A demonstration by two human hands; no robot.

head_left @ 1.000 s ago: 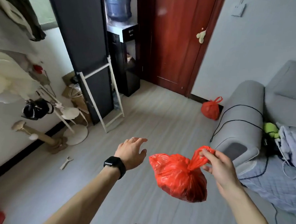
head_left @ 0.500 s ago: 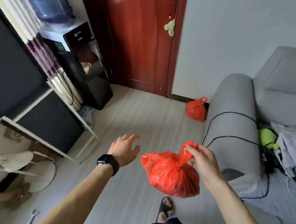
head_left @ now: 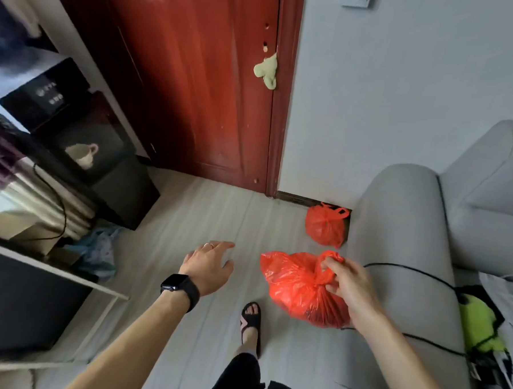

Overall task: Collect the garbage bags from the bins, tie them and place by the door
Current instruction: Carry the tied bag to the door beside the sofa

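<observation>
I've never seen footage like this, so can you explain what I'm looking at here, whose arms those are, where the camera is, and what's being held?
There is no machine here. The camera sits on a person's head and looks forward and down, so the two arms reaching into the picture are the wearer's own.

The right hand grips a tied red garbage bag by its knotted top, holding it off the floor. The left hand, with a black watch on the wrist, is open and holds nothing.

Ahead stands a closed red door. A second tied red bag already rests on the floor by the wall, between the door frame and a grey sofa. One sandalled foot shows below.
</observation>
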